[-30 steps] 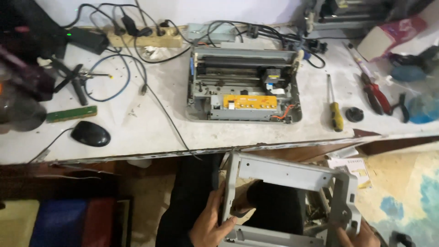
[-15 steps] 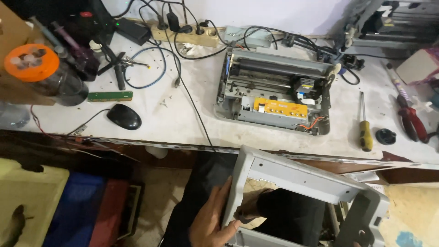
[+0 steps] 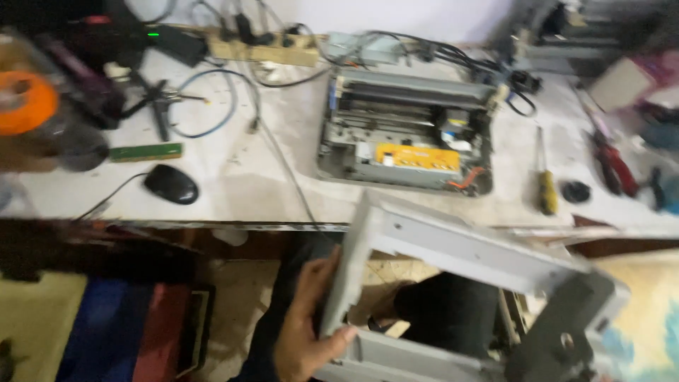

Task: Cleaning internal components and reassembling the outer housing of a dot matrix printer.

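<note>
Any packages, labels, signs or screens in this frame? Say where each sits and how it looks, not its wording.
Yellow label: rectangular strip on the front of the opened printer on the table; print too blurred to make out.
Box: far right of the table, pale cardboard with a pink side, blurred.
Orange lid: round, on a dark container at far left; no label discernible.
No screens or signs visible.

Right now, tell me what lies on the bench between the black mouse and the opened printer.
In the head view, between the black mouse and the opened printer, one thin dark cable crosses the pale bench top; otherwise bare.
</note>
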